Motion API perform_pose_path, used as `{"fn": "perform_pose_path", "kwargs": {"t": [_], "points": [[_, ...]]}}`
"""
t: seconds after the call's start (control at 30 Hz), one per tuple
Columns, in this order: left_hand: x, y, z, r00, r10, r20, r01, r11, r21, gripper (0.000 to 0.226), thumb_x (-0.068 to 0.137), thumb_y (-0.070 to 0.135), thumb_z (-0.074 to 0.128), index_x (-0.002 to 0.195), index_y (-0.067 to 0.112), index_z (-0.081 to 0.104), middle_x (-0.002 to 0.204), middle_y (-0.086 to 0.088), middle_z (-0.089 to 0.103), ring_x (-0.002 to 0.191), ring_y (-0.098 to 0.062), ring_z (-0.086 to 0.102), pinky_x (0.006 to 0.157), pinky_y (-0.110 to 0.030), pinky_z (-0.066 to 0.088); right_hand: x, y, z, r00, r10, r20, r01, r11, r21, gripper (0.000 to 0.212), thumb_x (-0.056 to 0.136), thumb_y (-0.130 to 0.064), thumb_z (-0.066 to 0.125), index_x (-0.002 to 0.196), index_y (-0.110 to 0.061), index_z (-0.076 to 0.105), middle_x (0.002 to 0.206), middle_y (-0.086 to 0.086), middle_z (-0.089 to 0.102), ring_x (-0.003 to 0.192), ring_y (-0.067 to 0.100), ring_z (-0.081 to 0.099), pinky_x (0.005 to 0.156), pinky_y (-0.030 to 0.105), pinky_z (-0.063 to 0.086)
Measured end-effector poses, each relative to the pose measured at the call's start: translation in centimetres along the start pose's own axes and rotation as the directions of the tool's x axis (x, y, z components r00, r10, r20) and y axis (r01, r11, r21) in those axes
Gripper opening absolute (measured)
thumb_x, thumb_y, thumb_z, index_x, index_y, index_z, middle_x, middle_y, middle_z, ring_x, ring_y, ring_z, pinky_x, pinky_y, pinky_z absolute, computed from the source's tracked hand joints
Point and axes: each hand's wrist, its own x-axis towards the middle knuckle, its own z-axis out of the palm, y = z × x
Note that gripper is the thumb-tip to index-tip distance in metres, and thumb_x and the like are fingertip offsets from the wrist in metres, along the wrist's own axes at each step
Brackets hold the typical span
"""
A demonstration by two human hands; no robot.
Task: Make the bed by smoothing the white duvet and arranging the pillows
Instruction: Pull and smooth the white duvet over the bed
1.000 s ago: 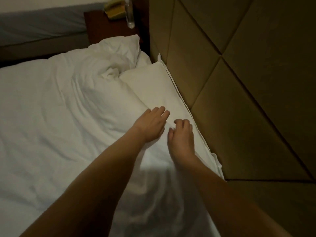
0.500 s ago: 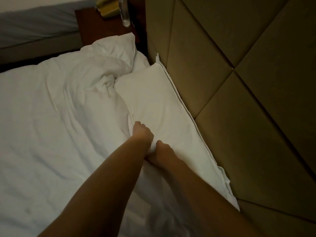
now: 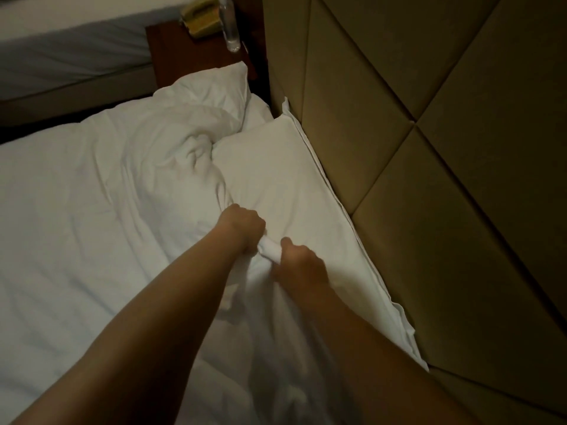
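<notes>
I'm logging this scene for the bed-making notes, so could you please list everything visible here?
duvet: one, white, rumpled, covering the bed, its edge bunched at the hands.
pillows: two, white; one along the headboard, one at the far corner.
headboard: one, tan padded panels, right of the bed.
nightstand: one, dark reddish wood, beyond the bed.
bottle: one, clear plastic, on the nightstand.
yellowish object: one, on the nightstand, identity unclear.
second bed: one, grey cover, top left.
left hand: grips the duvet edge.
right hand: grips the same edge.
</notes>
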Motion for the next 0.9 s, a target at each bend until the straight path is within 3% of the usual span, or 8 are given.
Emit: {"fn": "perform_pose_path", "kwargs": {"t": [0.13,0.3,0.4,0.5,0.63,0.7,0.77,0.9], "points": [[-1.8,0.9,-5.2,0.986,-0.086,-0.144,0.075,0.994,-0.08,0.028,0.092,0.025,0.05,0.115,0.013,0.061,0.117,-0.006,0.063,0.107,-0.024,0.061,0.085,-0.03,0.044,0.9,1.5,-5.4,0.997,0.0,0.082,0.012,0.988,-0.151,0.024,0.095,-0.027,0.049,0.114,-0.013,0.05,0.105,0.01,0.063,0.096,0.029,0.062,0.071,0.029,0.041],[-2.3,-0.1,-14.4,0.892,-0.093,-0.442,0.104,0.995,0.002,0.022,0.095,0.018,0.049,0.109,0.008,0.063,0.105,-0.009,0.063,0.099,-0.026,0.062,0.078,-0.034,0.046,2.7,1.9,-13.1,0.985,-0.007,-0.172,-0.021,0.987,-0.158,0.027,0.096,-0.029,0.049,0.12,-0.017,0.05,0.107,0.012,0.064,0.095,0.032,0.061,0.068,0.029,0.034],[0.1,1.5,-14.9,0.822,-0.075,-0.564,0.073,0.997,-0.026,0.024,0.096,0.019,0.047,0.113,0.009,0.062,0.115,-0.011,0.058,0.112,-0.028,0.049,0.095,-0.038,0.037,3.6,4.4,-12.3,0.972,0.091,-0.218,-0.135,0.972,-0.194,0.021,0.097,-0.024,0.046,0.116,-0.014,0.047,0.105,0.013,0.063,0.095,0.033,0.06,0.069,0.034,0.038],[4.7,5.7,-9.8,0.821,-0.091,-0.564,0.062,0.996,-0.071,0.034,0.096,0.022,0.048,0.127,0.014,0.056,0.136,-0.011,0.041,0.131,-0.031,0.031,0.106,-0.048,0.026,2.9,8.3,-6.1,0.965,0.24,-0.105,-0.261,0.919,-0.295,0.017,0.098,-0.013,0.039,0.115,-0.011,0.042,0.111,0.013,0.061,0.099,0.033,0.062,0.075,0.037,0.045],[8.7,9.2,-3.1,0.854,-0.252,-0.455,0.103,0.939,-0.327,0.054,0.095,0.019,0.05,0.145,0.018,0.031,0.152,-0.014,0.015,0.144,-0.036,0.003,0.102,-0.073,0.014,3.6,11.0,-0.1,0.962,0.229,-0.148,-0.27,0.88,-0.391,0.021,0.093,-0.013,0.055,0.111,-0.003,0.052,0.088,0.014,0.065,0.069,0.028,0.067,0.051,0.027,0.04],[9.9,9.6,-2.6,0.857,-0.246,-0.453,0.08,0.931,-0.355,0.051,0.095,0.015,0.047,0.144,0.017,0.032,0.153,-0.015,0.014,0.144,-0.038,0.0,0.101,-0.074,0.014,4.1,11.4,1.5,0.962,0.219,-0.162,-0.269,0.859,-0.436,0.022,0.087,-0.016,0.064,0.102,0.0,0.06,0.073,0.013,0.065,0.055,0.026,0.064,0.046,0.024,0.041],[11.1,9.4,-2.6,0.865,-0.234,-0.443,0.078,0.937,-0.342,0.047,0.097,0.013,0.044,0.143,0.016,0.035,0.152,-0.015,0.017,0.144,-0.039,0.002,0.101,-0.075,0.014,4.6,11.6,2.4,0.959,0.211,-0.187,-0.277,0.827,-0.489,0.017,0.07,-0.018,0.077,0.077,-0.008,0.066,0.051,0.005,0.057,0.035,0.018,0.053,0.037,0.017,0.035],[13.5,9.0,-2.0,0.886,-0.191,-0.422,0.069,0.955,-0.289,0.043,0.099,0.017,0.04,0.141,0.018,0.039,0.148,-0.012,0.023,0.143,-0.039,0.006,0.1,-0.076,0.015,5.8,11.8,3.7,0.967,0.181,-0.177,-0.247,0.832,-0.497,0.007,0.073,-0.014,0.061,0.069,-0.009,0.065,0.045,0.004,0.053,0.028,0.016,0.047,0.034,0.013,0.03]]}}
